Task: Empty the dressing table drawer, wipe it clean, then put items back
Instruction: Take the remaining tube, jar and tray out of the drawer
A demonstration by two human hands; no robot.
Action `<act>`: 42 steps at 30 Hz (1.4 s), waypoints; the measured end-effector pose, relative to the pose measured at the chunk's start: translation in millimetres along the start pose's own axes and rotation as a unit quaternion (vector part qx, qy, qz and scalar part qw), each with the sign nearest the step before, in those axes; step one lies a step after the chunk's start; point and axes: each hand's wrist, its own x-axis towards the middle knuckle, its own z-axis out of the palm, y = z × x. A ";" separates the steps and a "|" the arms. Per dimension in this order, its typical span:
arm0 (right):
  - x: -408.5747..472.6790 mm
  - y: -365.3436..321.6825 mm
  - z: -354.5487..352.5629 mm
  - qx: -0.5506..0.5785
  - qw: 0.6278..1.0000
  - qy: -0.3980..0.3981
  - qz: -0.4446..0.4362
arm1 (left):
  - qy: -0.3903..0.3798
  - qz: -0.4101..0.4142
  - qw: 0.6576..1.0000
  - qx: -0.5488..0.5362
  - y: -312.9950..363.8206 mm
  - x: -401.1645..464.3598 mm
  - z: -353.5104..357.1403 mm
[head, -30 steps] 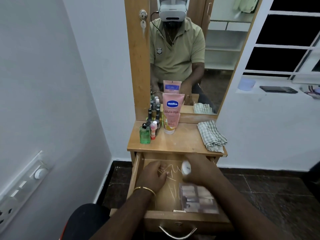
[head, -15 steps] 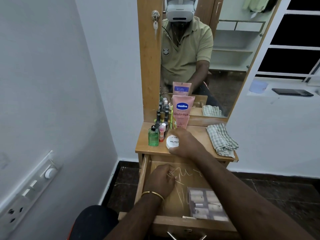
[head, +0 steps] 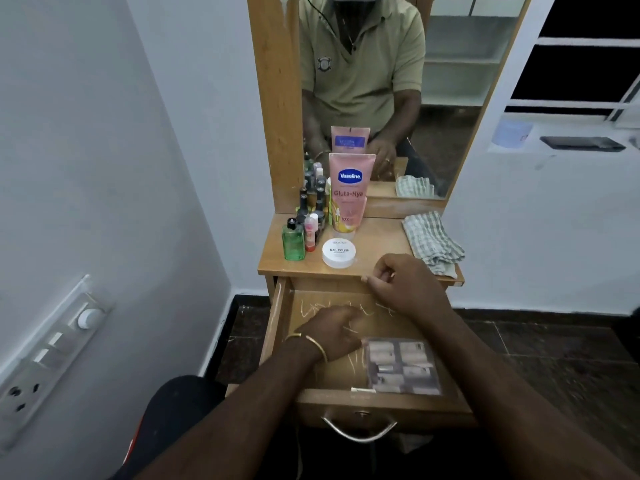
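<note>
Fingers, left hand point(head: 334, 332): curled downward onto the drawer floor among thin pale sticks point(head: 349, 329); whether any stick is pinched cannot be told.
Fingers, right hand point(head: 403, 284): loosely curled above the drawer's back edge, beside the front edge of the dressing table top point(head: 374, 247); nothing is seen held.
Drawer point(head: 381, 401): pulled open beneath the top, with a metal handle point(head: 360, 432) on its front panel.
Drawer contents: a clear packet of small pale items point(head: 401, 367) is laid in the front right corner; the thin sticks are scattered over the middle and back of the floor.
White jar point(head: 338, 252): marked "NAIL POLISH", stood near the front edge of the top, left of centre, apart from the right hand.
Green bottle point(head: 293, 244): stood at the left edge of the top, just beside the jar.
Small bottles point(head: 311, 206): grouped in the back left corner.
Pink Vaseline tube point(head: 349, 192): stood upright against the mirror point(head: 450, 98).
Checked cloth point(head: 431, 242): bunched at the right edge of the top.
Bangle point(head: 317, 344): worn on the left wrist.
</note>
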 end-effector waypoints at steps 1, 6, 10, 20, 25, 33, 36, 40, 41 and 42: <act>-6.3 5.8 0.0 -0.002 1.000 -0.017 0.006 | -0.030 0.007 0.999 0.028 4.0 2.3 2.5; -25.8 32.9 -0.9 0.010 0.999 -0.016 0.048 | -0.104 0.025 0.979 0.174 22.1 14.1 17.4; -31.3 43.5 -7.5 0.058 0.995 0.004 0.084 | -0.114 0.010 0.974 0.196 27.6 20.7 23.3; -38.1 54.3 -15.3 0.116 0.987 0.037 0.109 | -0.085 -0.027 0.973 0.212 39.5 33.7 36.6; -41.7 59.9 -15.9 0.125 0.984 0.032 0.124 | -0.118 -0.015 0.960 0.255 44.8 34.2 36.8; -44.2 61.6 -10.8 0.122 0.984 0.020 0.128 | -0.131 -0.021 0.956 0.261 40.0 38.3 39.4; -44.8 61.1 -10.0 0.124 0.984 0.018 0.127 | -0.134 -0.027 0.955 0.263 42.6 39.2 40.2; -45.5 61.6 -12.0 0.121 0.984 0.011 0.132 | -0.129 -0.049 0.975 0.172 40.1 42.5 39.4; -45.8 62.5 -12.6 0.123 0.983 0.009 0.134 | -0.119 -0.051 0.985 0.117 38.9 43.1 37.8; -46.4 63.6 -13.4 0.126 0.982 0.009 0.137 | -0.115 -0.056 0.990 0.055 39.4 42.4 34.8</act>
